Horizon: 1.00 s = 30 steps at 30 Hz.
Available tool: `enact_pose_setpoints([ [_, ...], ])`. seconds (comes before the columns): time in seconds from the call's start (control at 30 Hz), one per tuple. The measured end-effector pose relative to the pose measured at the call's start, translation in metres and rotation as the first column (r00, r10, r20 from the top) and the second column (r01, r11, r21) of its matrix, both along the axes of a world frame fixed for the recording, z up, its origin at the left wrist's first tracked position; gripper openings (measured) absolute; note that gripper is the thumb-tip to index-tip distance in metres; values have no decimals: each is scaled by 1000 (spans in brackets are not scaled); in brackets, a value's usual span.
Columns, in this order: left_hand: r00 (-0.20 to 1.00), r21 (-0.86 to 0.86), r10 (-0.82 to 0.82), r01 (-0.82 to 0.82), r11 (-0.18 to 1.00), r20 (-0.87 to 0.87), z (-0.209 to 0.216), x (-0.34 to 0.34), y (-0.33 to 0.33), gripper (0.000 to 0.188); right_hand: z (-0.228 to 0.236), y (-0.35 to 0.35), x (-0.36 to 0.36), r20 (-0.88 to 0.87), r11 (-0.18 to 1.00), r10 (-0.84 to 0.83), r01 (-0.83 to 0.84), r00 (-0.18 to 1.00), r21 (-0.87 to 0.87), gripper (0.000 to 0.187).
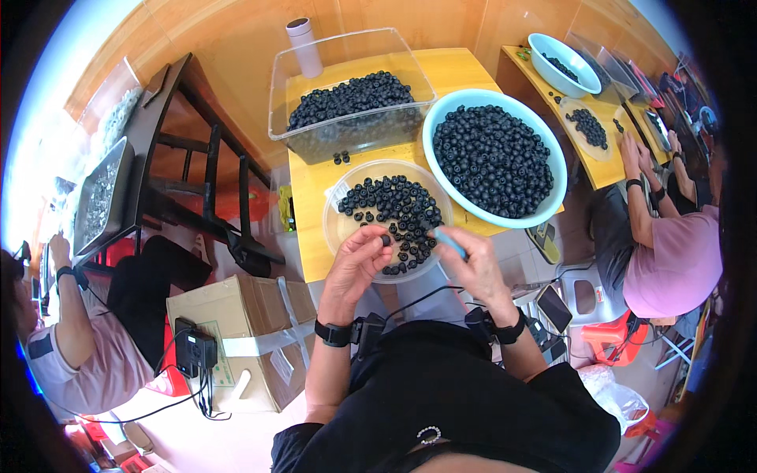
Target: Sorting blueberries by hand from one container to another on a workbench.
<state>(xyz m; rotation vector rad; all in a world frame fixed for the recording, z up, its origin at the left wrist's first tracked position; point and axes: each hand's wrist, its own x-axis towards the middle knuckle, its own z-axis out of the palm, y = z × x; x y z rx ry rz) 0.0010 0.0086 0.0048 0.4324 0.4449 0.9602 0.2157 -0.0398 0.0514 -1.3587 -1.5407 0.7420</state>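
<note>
My left hand [355,264] pinches one small black ring-like piece [385,240] between thumb and fingertips, over the near part of a shallow round tray [334,225]. My right hand [482,272] grips a slim light-blue tool [450,242], its tip pointing up and left at the tray's right side. What kind of tool it is I cannot make out. Many loose black pieces [394,193] like the one held lie in the tray, mostly in its upper and right parts. The held piece and the tool are apart.
Behind the tray stands a clear plastic bin [347,140] of black pieces; to its right, a pale-blue bowl [432,169] is heaped with more. A lilac bottle [306,51] stands behind the bin. Cardboard box [248,331] at left. Other people work at both sides.
</note>
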Motion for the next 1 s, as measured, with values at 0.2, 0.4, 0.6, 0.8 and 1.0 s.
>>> enact_pose_setpoints([
  [0.2, 999, -20, -28, 29, 999, 31, 0, 6, -6, 19, 8, -2, -16, 124, 974, 224, -225, 967, -6, 23],
  [0.4, 991, 4, -64, 65, 998, 118, 4, 9, -8, 18, 7, -1, -17, 235, 973, 232, -229, 944, -39, 24],
  [0.6, 989, 12, -71, 71, 997, 132, 3, 8, -8, 19, 5, 1, -19, 253, 978, 177, -198, 951, 59, 23],
  [0.8, 986, -11, -66, 68, 998, 153, 0, 9, -9, 18, 5, 1, -17, 287, 980, 167, -191, 943, 58, 21],
  [1.0, 995, -5, -75, 76, 997, 60, 1, 5, -7, 15, 0, 5, -15, 248, 976, 187, -208, 951, 62, 22],
])
